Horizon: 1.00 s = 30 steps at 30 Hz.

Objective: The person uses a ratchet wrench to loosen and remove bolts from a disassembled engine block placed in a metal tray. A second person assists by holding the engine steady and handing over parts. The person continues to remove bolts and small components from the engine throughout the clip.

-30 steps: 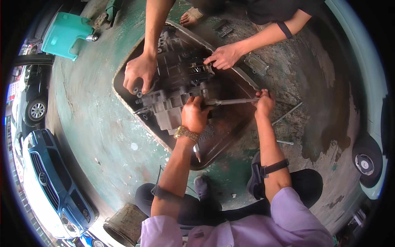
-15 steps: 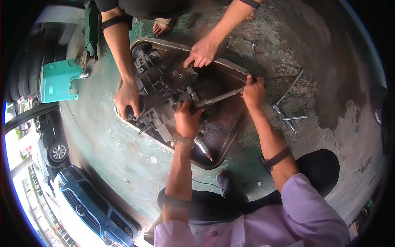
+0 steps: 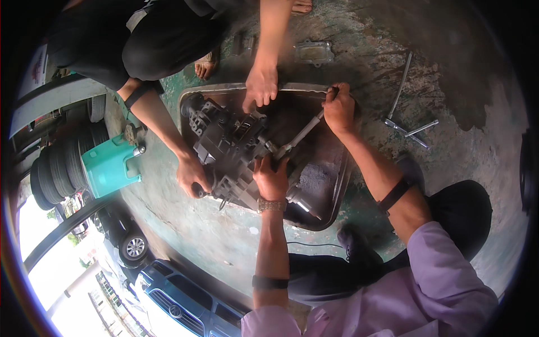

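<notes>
A greasy grey gearbox lies in a shallow metal tray on the floor. My right hand is closed round the handle end of a long socket wrench, above the tray's far right side. The wrench's head meets the gearbox near its middle. There my left hand is closed with its fingertips at the wrench head; the exact grip is partly hidden. A co-worker's hand holds the gearbox's left end. The other co-worker hand touches its top with a finger.
On the floor to the right lie a T-shaped metal wrench and a long rod. Beyond the tray sits a rectangular metal cover. A turquoise plastic container stands left, beside stacked tyres. Parked cars are at lower left.
The whole view has shifted and turned. The wrench handle has swung further away from me with my right hand. My left hand stays by the wrench head, and the co-worker's hands stay on the gearbox.
</notes>
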Available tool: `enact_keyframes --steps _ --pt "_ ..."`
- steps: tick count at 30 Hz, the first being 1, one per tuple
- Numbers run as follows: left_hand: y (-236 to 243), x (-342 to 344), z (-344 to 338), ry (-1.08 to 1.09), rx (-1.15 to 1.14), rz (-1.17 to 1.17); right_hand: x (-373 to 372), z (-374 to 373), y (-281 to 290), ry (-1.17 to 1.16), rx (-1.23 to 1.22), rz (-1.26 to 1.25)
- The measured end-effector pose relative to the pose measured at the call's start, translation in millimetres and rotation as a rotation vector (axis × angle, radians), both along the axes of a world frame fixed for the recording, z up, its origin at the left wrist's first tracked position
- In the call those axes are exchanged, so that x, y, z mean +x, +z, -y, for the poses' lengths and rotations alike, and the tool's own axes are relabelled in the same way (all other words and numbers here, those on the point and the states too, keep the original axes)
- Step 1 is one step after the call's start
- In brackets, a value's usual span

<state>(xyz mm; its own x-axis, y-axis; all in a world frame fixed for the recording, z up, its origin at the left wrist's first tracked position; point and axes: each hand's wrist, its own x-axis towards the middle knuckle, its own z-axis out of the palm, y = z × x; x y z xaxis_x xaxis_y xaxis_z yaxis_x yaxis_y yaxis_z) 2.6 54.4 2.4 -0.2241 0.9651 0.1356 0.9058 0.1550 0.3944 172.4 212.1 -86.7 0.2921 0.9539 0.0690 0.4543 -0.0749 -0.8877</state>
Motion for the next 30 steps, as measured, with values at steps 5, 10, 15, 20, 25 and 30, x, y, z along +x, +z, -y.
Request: enact_keyframes --steps 5,10,15,20,25,30 --pt "-4.9 3.9 4.2 0.090 -0.009 0.063 -12.6 -16.9 19.9 0.045 -0.154 -0.091" --pt "-8.9 5.8 1.7 0.074 -0.012 -0.061 -20.0 -36.3 38.7 0.039 -0.291 -0.395" --pt "-9.0 7.1 0.9 0.068 0.022 -0.022 -9.3 -48.0 57.5 -0.053 -0.648 -0.902" --pt "-9.8 9.4 0.4 0.114 -0.009 -0.028 -20.7 -65.9 76.4 -0.088 -0.629 -1.146" --pt "-11.6 11.1 1.6 0.120 0.000 -0.069 -28.6 -61.9 80.3 -0.122 -0.537 -1.080" --pt "-11.3 11.6 1.4 0.135 0.011 -0.073 -29.9 -58.9 78.9 -0.065 -0.423 -1.037"
